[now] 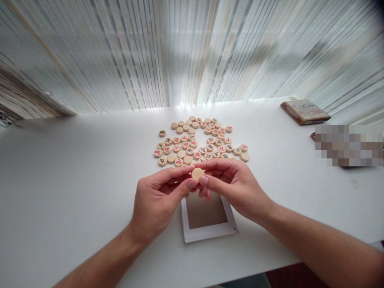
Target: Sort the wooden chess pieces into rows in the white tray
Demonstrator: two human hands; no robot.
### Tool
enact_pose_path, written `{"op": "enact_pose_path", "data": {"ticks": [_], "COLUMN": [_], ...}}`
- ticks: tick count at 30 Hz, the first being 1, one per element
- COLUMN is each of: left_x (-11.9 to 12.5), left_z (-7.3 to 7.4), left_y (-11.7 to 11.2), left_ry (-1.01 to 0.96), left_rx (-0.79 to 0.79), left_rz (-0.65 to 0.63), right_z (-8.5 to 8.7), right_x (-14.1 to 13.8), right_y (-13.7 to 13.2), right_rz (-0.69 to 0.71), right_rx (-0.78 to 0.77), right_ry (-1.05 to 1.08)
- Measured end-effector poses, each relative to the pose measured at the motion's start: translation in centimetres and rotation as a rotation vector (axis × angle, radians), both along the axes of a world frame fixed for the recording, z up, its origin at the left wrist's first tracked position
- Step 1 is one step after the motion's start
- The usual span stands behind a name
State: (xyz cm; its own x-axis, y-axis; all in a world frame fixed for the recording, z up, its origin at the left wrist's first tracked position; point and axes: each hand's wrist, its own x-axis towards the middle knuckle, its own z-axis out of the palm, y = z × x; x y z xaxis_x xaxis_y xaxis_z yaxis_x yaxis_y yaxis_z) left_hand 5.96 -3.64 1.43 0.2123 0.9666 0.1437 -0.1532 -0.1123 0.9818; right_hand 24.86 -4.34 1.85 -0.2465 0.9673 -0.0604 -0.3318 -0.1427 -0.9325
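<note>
Held disc [197, 174]: plain pale beige, unmarked face. Loose discs [199, 142]: pale beige, faces marked with red or black characters, several blank. Table [75, 168]: white. Tray [210, 235]: white rim, brown floor. Far box [305, 111]: brown, pale lid. Curtain [180, 52]: vertical white, grey and beige stripes.

Home room: white table [75, 172], striped curtain [192, 52] (chess discs [189, 151] strewn).

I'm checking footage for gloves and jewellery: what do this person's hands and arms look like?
The left hand and right hand are bare: no gloves, rings or watch visible. The left forearm and right forearm are uncovered to the picture's edge, no sleeves showing. Fingernails are short.
</note>
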Motion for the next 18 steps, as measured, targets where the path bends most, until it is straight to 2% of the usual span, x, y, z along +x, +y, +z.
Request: {"op": "enact_pose_path", "data": {"ticks": [5, 12, 18], "left_x": [-0.3, -0.4, -0.7], "left_z": [-0.3, -1.1, -1.3], "left_y": [-0.3, -0.4, -0.3], "left_ry": [0.076, 0.181, 0.167], "left_rx": [0.097, 0.281, 0.255], "left_rz": [-0.045, -0.077, -0.095], "right_z": [0.0, -0.2, -0.1], "right_x": [0.0, 0.1, 0.2], "right_y": [0.0, -0.1, -0.1], "right_rz": [0.012, 0.024, 0.092], "right_rx": [-0.072, -0.072, -0.044], "right_ry": [0.009, -0.030, 0.022]}}
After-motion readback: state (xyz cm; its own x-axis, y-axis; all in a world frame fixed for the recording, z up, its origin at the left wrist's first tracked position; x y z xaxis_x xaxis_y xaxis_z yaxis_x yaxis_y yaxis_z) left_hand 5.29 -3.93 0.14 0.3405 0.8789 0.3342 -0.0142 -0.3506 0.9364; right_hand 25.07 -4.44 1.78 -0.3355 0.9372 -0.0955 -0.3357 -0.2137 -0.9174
